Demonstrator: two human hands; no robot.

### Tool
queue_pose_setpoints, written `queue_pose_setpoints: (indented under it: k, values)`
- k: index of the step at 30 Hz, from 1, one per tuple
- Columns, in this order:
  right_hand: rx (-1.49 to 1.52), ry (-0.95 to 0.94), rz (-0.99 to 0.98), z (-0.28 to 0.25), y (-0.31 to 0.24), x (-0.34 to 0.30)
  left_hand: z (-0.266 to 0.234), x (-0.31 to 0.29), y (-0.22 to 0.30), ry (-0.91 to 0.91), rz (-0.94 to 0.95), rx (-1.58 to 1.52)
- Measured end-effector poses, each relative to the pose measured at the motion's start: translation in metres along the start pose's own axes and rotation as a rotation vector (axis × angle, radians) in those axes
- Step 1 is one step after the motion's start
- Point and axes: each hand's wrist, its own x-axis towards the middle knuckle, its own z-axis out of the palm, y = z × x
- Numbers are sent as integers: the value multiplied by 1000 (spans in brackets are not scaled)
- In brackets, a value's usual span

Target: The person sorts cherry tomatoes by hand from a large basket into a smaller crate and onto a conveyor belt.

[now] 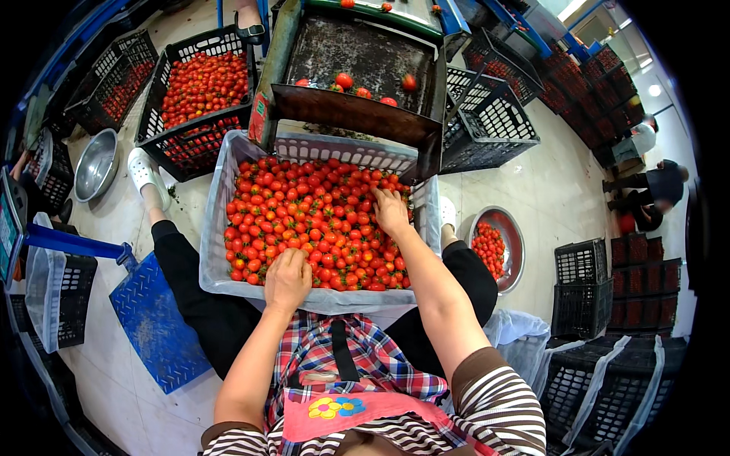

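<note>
A pale grey plastic crate (pixel 215 228) rests on my lap, filled with many small red cherry tomatoes (pixel 304 220). My left hand (pixel 287 278) lies palm down on the tomatoes at the crate's near edge, fingers curled into the pile. My right hand (pixel 391 211) reaches further in, fingers pressed among tomatoes toward the far right side. Whether either hand grips a tomato is hidden by the fingers. A dark metal chute (pixel 357 72) slopes down to the crate's far rim, with a few tomatoes (pixel 344 80) on it.
A black crate (pixel 176 148) of tomatoes stands at the far left, an empty black crate (pixel 494 121) at the far right. A metal bowl (pixel 513 237) with tomatoes sits on the floor to the right, an empty bowl (pixel 95 163) to the left. Stacked crates (pixel 585 289) and people stand further right.
</note>
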Motion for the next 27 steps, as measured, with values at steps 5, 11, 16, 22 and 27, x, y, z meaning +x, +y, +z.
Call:
queue_pose_setpoints:
  k: [5,11,16,22,27]
  values:
    - [154,35,109,-3,-7,-5,1,2,0,19,17,6]
    - [1054,6,184,-29,-60,-29,0,1,-1,10,29,-19]
    - [1252,-874,-18,-88,-125,-46,-2,0,-4,-74,16,17]
    - [920,-880,-673,-102,-185,-23,7,-7,-3,-18,-47,-15]
    - [1858,-524,-126,-167,-248,15,4,-1,-5,-70,-6,5]
